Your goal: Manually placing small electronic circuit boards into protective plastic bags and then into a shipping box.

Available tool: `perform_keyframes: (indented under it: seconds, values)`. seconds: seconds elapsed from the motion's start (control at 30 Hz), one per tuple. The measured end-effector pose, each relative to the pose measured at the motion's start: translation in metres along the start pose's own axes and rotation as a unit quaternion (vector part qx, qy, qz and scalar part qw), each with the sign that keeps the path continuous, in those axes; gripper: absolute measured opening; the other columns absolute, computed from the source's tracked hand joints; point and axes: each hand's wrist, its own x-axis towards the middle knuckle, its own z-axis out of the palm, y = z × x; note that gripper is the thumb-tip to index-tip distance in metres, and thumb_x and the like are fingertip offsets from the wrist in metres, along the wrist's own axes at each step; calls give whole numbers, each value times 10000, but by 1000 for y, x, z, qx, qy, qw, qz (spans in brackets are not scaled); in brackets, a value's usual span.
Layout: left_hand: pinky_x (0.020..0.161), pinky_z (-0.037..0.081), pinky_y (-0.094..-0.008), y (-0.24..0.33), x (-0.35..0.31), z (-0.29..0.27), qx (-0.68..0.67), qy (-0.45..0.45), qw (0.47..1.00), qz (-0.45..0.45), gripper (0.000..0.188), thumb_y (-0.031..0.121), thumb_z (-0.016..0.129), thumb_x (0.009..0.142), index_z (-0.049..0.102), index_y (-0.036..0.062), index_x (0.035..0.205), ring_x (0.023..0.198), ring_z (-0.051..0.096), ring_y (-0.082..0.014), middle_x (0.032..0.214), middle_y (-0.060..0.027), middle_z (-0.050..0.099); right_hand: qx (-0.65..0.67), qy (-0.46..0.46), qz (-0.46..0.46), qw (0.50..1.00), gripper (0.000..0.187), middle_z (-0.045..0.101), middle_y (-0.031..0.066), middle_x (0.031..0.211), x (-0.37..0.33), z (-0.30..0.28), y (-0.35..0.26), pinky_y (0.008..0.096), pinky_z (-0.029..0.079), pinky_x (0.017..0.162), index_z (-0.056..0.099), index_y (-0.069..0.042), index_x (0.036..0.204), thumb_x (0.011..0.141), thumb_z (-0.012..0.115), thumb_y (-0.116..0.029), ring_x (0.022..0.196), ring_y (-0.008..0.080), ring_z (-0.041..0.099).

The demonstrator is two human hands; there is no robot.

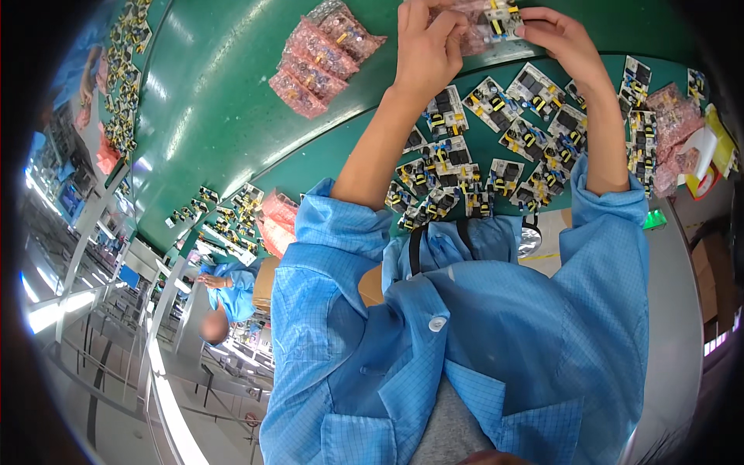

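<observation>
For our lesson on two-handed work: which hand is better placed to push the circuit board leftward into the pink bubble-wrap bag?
Probably the right hand: its fingertips are at the circuit board, on the right. The left hand holds the pink bubble-wrap bag opposite.

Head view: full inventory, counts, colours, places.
Handled board: one, white/black/yellow, top
Handled wrap: one, pink, beside that board
Loose boards: many, same colours, centre, right, left
Wrapped boards: several, pink, upper left-centre
Other wrap: several, pink, right and left
Bag: one, yellow-white, right
Work surfaces: at least two, green, top and centre
Co-workers: at least two, blue-clothed, left
Own coat: one, blue, lower middle
Left hand: one, bare, top
Right hand: one, bare, top
</observation>
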Motion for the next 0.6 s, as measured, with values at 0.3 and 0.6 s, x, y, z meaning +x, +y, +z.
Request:
perform_keyframes:
  seconds: [0.3,0.6]
  values:
    - [925,381,-493,15,-6,-14,29,27,999,16,144,19,636,802,621,67,937,1063,498,-395,1145,-192,549,28,46,14,998,262,699,91,959,-33,30,-10,230,508,706,619,27,1083,841,707,-21,813,121,647]
    - [990,342,-490,46,-44,-57,118,59,990,48,144,55,656,789,652,101,926,1154,467,-390,1230,-190,533,35,74,26,996,215,706,48,909,-78,88,-9,189,476,624,653,5,1060,863,707,-61,754,77,633]
